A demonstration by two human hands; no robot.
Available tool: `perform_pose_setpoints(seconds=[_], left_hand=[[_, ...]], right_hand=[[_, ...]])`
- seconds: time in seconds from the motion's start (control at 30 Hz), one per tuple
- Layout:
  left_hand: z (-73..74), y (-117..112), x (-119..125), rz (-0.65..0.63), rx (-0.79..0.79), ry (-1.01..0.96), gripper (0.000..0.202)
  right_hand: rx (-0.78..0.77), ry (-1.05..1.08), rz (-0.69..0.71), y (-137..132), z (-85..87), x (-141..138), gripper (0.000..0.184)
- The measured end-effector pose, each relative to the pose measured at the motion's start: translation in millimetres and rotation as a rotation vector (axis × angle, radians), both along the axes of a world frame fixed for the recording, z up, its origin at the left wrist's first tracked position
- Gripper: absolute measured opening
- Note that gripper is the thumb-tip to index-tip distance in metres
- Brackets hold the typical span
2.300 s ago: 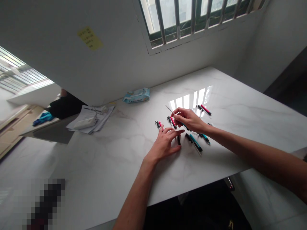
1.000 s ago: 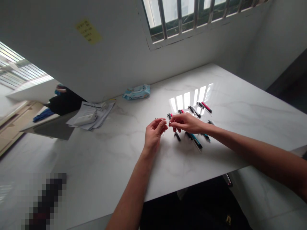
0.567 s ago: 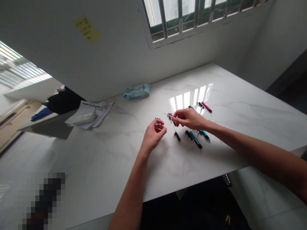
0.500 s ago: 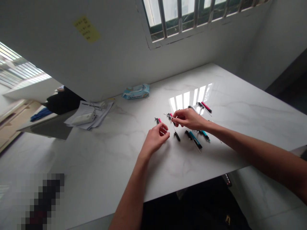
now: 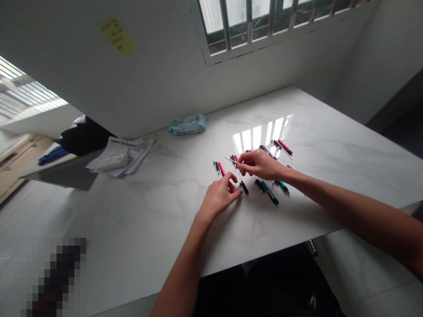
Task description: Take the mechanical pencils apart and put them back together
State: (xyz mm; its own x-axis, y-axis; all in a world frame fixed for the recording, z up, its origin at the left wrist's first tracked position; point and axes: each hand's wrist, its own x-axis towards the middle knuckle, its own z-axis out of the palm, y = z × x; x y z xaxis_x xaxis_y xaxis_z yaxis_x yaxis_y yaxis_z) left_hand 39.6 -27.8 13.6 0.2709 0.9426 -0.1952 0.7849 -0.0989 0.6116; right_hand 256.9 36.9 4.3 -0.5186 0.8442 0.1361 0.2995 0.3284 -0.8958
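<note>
the right hand is pinching a thin white rod between thumb and fingers, its tip toward ten o'clock. the left hand has thumb and fingers spread; at its three o'clock, a black pen part lies near the thumb. whether they touch, i cannot tell. a teal pen part lies at five o'clock from the right hand.

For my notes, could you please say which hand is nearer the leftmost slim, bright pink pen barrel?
Left. The left hand is close by the near end of the pink barrel, contact unclear; the right hand is farther off, to its right, pinching a thin pale rod.
</note>
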Motion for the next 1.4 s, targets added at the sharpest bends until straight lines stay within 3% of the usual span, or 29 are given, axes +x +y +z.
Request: perform_pose_setpoints(seconds=[0.2,0.3,0.53,1.07,1.27,1.4], left_hand=[[-1.1,11,-15,0.136,-0.008,-0.209,0.025],[-1.4,15,-21,0.187,0.04,-0.136,0.019],[-2.7,12,-18,-0.033,0.093,0.029,0.018],[-2.8,10,-15,-0.093,0.099,-0.005,0.02],[-4.3,11,-17,-0.017,0.108,0.013,0.011],[-4.6,12,-15,-0.033,0.104,0.04,0.014]], right_hand=[[-0.011,0.015,0.004,-2,2.3,-1,0.024],[-0.009,0.024,0.017,-3,4.2,-2,0.023],[0.001,0.031,0.018,-3,4.0,-1,0.021],[-0.002,0.05,0.056,-3,2.3,-2,0.023],[0.0,0.059,0.058,-4,3.7,-2,0.022],[0.007,0.056,0.07,-4,4.3,-1,0.023]])
